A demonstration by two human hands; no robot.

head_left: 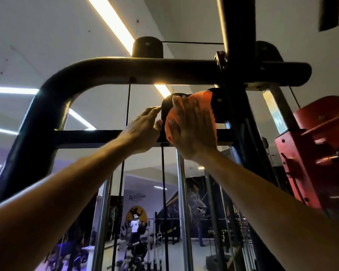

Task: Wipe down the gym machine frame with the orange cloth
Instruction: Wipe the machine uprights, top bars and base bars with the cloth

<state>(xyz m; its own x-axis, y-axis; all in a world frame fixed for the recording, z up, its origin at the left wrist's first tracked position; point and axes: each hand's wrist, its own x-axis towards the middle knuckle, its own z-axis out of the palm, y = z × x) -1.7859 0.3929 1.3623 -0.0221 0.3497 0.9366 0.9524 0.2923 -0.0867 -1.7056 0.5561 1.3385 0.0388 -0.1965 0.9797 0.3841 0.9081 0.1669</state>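
Both hands raised to a pulley housing under the machine's top bar.

The right hand point(192, 132) presses the crumpled orange cloth point(196, 106) flat-fingered against the black pulley housing point(167, 102); the left hand point(143, 128), fingers straight, touches the housing's left edge. Above it curves the glossy black tubular frame point(86, 75); right of it, a red metal bracket point(319, 141); behind, a white ceiling with light strips point(110, 20).

— Lighting?
— Dim, backlit. Ceiling light strips point(114, 22) glare hard; machine frame point(106, 69) nearly silhouetted.
— Sharpness?
— Soft overall, smeared at far edges, wide-angle bending. Mirror point(145, 222) background murky, purple-tinted low left.
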